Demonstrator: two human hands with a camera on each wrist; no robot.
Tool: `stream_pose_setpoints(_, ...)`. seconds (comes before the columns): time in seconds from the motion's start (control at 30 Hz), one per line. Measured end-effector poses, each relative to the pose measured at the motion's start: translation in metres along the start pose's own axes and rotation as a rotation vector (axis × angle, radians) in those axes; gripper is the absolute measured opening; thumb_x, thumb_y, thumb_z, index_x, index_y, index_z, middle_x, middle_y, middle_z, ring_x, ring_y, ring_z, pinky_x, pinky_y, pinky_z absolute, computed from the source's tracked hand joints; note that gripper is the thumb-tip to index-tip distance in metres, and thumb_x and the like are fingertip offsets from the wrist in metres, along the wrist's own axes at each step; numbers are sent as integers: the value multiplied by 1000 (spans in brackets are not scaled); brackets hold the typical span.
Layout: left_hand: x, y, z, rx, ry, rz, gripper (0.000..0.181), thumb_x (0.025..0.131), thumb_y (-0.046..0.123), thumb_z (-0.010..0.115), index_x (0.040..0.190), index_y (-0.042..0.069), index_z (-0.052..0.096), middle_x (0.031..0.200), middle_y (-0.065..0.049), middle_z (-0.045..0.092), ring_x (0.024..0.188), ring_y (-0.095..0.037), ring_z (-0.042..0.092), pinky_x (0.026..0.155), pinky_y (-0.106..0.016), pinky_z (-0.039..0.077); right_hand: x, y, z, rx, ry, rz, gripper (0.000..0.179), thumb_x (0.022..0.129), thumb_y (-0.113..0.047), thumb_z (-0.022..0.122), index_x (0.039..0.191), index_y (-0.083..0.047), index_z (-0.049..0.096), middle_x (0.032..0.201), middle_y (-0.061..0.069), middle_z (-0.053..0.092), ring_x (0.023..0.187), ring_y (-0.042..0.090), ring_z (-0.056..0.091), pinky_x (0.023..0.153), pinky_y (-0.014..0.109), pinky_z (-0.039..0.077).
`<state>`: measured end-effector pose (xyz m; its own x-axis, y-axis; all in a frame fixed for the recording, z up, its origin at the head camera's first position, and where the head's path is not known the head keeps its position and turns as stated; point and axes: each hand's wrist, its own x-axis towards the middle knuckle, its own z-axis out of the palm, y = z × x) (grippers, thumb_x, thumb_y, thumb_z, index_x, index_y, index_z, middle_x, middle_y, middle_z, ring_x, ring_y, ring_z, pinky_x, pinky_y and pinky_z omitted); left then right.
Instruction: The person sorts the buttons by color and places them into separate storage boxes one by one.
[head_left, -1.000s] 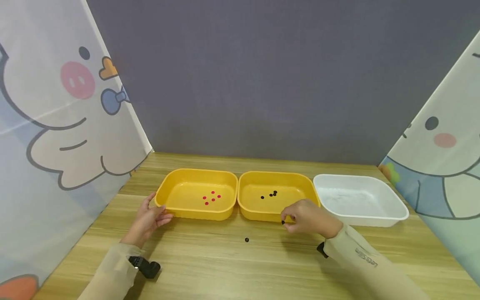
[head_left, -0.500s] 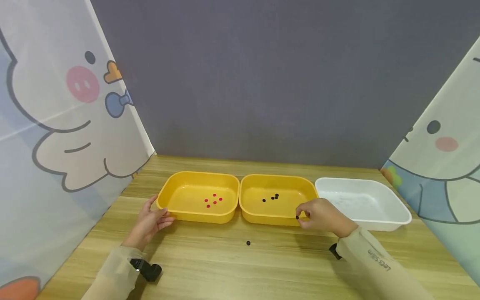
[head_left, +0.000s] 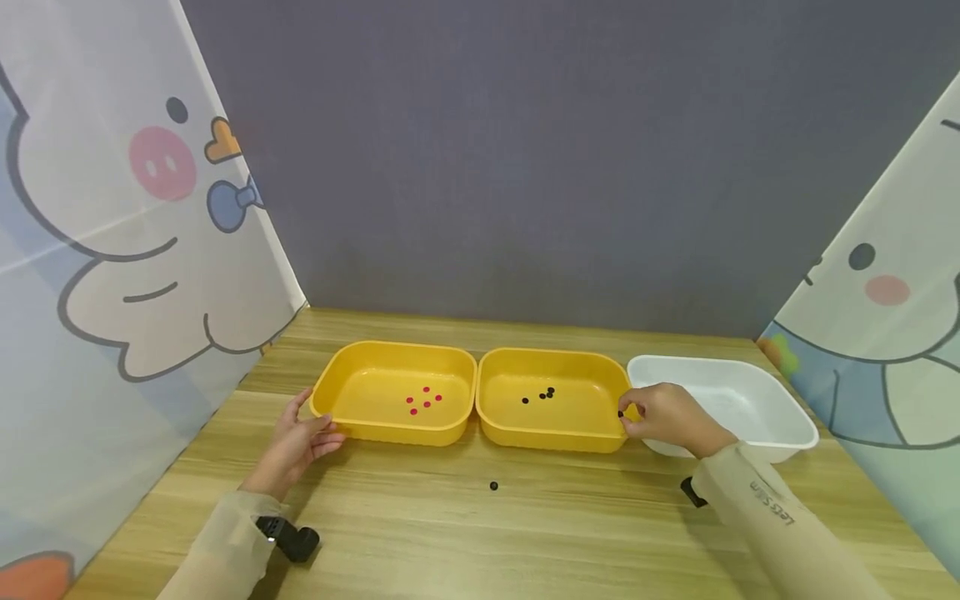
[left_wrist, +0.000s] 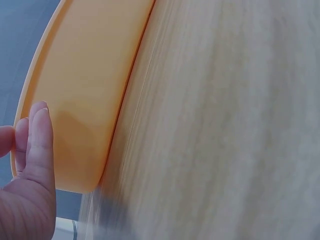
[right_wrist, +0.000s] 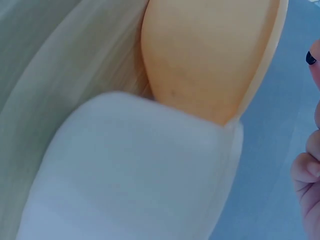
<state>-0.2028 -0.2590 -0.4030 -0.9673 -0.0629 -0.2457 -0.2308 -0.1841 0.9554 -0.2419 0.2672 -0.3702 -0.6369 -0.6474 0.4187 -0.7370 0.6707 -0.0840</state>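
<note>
My right hand (head_left: 667, 415) pinches a small black round piece (head_left: 620, 414) between thumb and fingertips. It is held over the adjoining ends of the middle yellow tray (head_left: 555, 439) and the white tray (head_left: 780, 446). The right wrist view shows the same black piece (right_wrist: 310, 58) at the fingertips by the right edge. My left hand (head_left: 291, 446) rests at the near left corner of the left yellow tray (head_left: 405, 433), its fingers (left_wrist: 40, 142) extended along the outer wall. Another black piece (head_left: 493, 486) lies on the table in front of the trays.
Several red pieces (head_left: 427, 404) lie in the left yellow tray, and several black pieces (head_left: 550, 395) lie in the middle one. All three trays stand in a row on the wooden table (head_left: 450, 542). A grey panel (head_left: 480, 167) rises behind, with printed cloth on both sides.
My right hand has moved right with the black piece, from the front of the middle yellow tray to its right end near the white tray. My left hand stays at its tray corner.
</note>
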Motion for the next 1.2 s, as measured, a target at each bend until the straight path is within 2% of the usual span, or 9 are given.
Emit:
stream_pose_setpoints(0.1,0,0,0,0,1,-1,77,100,-2,39,152,17,-15,69,0,61,59,-11,66,61,-25,59,-2,5,-2,-9,15,20,12,67,-7,74,75,-12,67,57,-17,42,50,-2,31,45,19,33)
stream_pose_setpoints(0.33,-2,2,0,8,8,-1,77,100,-3,39,152,16,-16,70,-1,61,59,-11,66,61,-26,59,2,15,-8,-16,-54,115,8,72,-10,72,78,-13,68,59,-15,45,53,1,34,47,22,34)
stream_pose_setpoints(0.87,-1,0,1,13,0,0,77,100,-3,38,152,16,-15,70,0,61,58,-12,67,61,-26,59,9,41,-26,-52,-99,152,7,76,-10,72,82,-10,68,59,-11,49,52,5,39,47,25,38)
stream_pose_setpoints(1.07,0,0,1,-4,2,-4,77,100,-2,39,152,17,-15,69,0,61,58,-12,67,61,-26,59,10,48,-31,-37,-123,216,9,77,-11,71,85,-8,69,60,-8,52,54,8,41,48,26,38)
stream_pose_setpoints(1.2,0,0,1,16,19,-8,78,100,-2,41,152,18,-14,70,-1,61,59,-13,67,61,-27,59,11,52,-32,-18,-139,247,9,78,-11,70,87,-7,69,61,-7,51,53,9,41,47,25,37)
